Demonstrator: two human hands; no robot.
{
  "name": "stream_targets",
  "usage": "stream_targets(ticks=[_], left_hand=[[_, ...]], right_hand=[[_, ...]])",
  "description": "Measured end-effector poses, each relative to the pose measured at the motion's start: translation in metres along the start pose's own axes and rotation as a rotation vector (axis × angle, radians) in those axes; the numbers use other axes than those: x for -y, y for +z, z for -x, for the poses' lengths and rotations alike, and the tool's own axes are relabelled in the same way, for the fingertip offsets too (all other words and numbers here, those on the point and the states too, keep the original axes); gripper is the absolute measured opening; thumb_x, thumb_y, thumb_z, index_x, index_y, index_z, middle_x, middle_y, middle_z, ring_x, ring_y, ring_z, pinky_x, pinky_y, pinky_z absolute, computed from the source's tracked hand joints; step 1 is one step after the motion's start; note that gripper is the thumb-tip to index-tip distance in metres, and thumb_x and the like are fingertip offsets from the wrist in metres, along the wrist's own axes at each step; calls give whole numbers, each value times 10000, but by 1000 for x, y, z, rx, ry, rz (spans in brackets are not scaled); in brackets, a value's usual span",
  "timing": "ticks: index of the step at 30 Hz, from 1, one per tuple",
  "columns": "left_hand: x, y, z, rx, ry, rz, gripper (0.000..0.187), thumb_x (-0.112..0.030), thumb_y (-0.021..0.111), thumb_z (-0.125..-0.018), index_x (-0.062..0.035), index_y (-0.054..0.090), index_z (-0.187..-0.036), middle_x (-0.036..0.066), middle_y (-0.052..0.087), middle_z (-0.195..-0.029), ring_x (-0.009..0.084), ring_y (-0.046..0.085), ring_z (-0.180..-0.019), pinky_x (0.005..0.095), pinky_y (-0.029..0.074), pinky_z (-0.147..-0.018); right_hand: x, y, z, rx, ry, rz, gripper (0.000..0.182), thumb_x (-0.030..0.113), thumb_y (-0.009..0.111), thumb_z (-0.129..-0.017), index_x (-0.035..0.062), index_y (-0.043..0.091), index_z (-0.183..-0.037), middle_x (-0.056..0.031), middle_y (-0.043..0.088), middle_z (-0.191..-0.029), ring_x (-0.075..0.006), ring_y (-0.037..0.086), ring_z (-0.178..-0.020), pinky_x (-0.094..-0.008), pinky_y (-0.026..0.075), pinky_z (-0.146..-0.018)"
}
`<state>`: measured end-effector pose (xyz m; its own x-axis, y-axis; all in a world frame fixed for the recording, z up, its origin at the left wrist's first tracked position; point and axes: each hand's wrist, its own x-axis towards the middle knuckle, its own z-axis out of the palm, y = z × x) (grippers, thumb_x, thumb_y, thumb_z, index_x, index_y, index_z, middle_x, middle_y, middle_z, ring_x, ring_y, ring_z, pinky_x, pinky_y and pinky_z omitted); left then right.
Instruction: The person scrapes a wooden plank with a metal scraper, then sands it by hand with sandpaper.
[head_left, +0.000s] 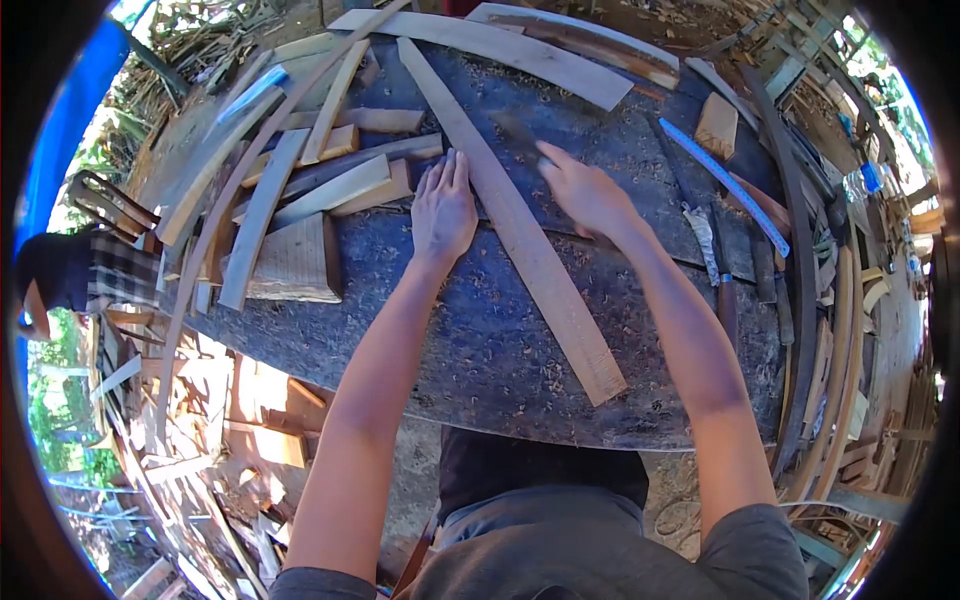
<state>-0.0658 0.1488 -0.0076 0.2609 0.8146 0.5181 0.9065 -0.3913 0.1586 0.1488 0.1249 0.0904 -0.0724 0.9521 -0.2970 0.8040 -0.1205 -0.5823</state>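
Observation:
A long, narrow wooden board point(525, 235) lies slantwise across the dark worktable point(480, 330). Its near end points toward my body. My left hand point(445, 210) rests flat against the board's left edge, fingers stretched forward and holding nothing. On the other side of the board is my right hand point(585, 190), its fingers curled. A blurred, dark, thin object point(515, 130) extends from it toward the board; motion smear hides what kind it is. Small wood shavings are scattered over the tabletop around both hands.
Stacked wooden strips point(320, 180) and a thick wood block point(295, 260) lie on the left. Wide planks point(500, 50) cross the far edge. At the right are a blue ruler point(725, 185), a small block point(716, 125) and a wooden-handled tool point(727, 305). A person point(75, 270) is at far left.

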Motion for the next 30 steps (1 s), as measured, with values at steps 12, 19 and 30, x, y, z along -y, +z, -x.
stream_targets(ticks=[12, 19, 30], left_hand=[[1, -3, 1, -134, 51, 70, 484, -54, 529, -906, -23, 514, -1389, 156, 530, -1430, 315, 497, -1309, 418, 384, -1117], [-26, -32, 35, -203, 59, 353, 442, -31, 497, -973, -29, 484, -1414, 178, 516, -1417, 357, 486, -1300, 428, 376, -1108], [-82, -79, 102, -86, -182, 755, 410, -103, 447, -1041, -74, 468, -1450, 114, 501, -1417, 245, 517, -1272, 385, 411, -1068]], right_hand=[[-57, 67, 187, -377, -383, 383, 604, 295, 738, -824, 48, 544, -1339, -107, 571, -1083, -296, 572, -1023, -432, 513, -792], [-65, 97, 196, -483, -316, 164, 635, 248, 715, -825, 7, 507, -1375, -143, 585, -1055, -325, 590, -976, -402, 525, -758], [-62, 62, 254, 374, 85, -1317, 312, 211, 623, -950, 48, 502, -1187, -8, 544, -781, -57, 506, -574, -215, 410, -469]])
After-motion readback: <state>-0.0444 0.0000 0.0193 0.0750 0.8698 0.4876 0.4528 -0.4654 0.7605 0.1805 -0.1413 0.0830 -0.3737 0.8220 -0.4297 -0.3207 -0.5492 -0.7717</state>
